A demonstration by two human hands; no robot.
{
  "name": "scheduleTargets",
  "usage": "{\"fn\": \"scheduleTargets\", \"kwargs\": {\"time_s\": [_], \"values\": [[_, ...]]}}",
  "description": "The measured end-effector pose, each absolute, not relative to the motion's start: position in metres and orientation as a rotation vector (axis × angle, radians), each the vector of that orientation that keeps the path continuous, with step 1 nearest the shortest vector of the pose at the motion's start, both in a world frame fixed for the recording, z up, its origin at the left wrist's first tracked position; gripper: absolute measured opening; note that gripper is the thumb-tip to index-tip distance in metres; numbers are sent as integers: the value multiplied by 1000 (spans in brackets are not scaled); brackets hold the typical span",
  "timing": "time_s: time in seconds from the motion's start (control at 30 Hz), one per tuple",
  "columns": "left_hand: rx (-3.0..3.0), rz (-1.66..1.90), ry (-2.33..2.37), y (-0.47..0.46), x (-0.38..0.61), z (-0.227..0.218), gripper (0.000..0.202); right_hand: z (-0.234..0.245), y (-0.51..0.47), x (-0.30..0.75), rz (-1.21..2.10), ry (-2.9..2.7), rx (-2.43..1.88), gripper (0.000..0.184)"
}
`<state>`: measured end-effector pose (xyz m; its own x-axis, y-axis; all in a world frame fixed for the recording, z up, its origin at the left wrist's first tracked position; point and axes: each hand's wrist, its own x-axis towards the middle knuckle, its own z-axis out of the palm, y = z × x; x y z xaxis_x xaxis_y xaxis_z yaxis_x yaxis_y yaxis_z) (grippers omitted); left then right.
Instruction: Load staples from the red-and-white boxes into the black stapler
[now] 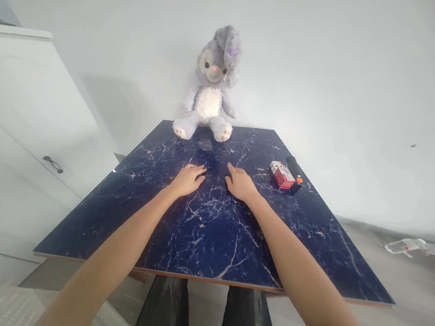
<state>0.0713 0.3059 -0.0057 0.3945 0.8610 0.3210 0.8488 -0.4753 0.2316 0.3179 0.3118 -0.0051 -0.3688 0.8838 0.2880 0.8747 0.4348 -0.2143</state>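
Note:
My left hand (188, 179) rests on the dark blue marbled table (210, 235), left of the middle, with its thumb apart from the fingers and nothing held. Across a small gap, my right hand (240, 182) lies on the same surface, fingers stretched out and also holding nothing. Beyond both hands, a grey plush rabbit (211, 87) sits upright at the table's far edge, its back toward the wall. To the right of my right hand is a red and white box (282, 175), not touched by it.
Beside the box lie a black cylindrical object (293, 166) and a small dark item with an orange top (298, 183). A white cabinet (15, 126) stands at the left. Clear plastic bottles (406, 246) lie on the floor at the right.

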Motion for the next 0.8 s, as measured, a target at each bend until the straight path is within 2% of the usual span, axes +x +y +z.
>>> {"fn": "scheduleTargets", "kwargs": {"time_s": [0.1, 0.23, 0.73, 0.8], "values": [[2573, 632, 1617, 304, 72, -4, 52, -6, 312, 317, -10, -2378, -1478, 52], [2572, 616, 1593, 303, 72, -3, 46, -7, 312, 317, -16, -2382, -1475, 52], [2557, 606, 1626, 300, 72, 0, 52, -5, 310, 316, -6, -2376, -1499, 49], [2570, 597, 1609, 300, 72, 0, 46, -5, 310, 316, -6, -2380, -1500, 49]]}}
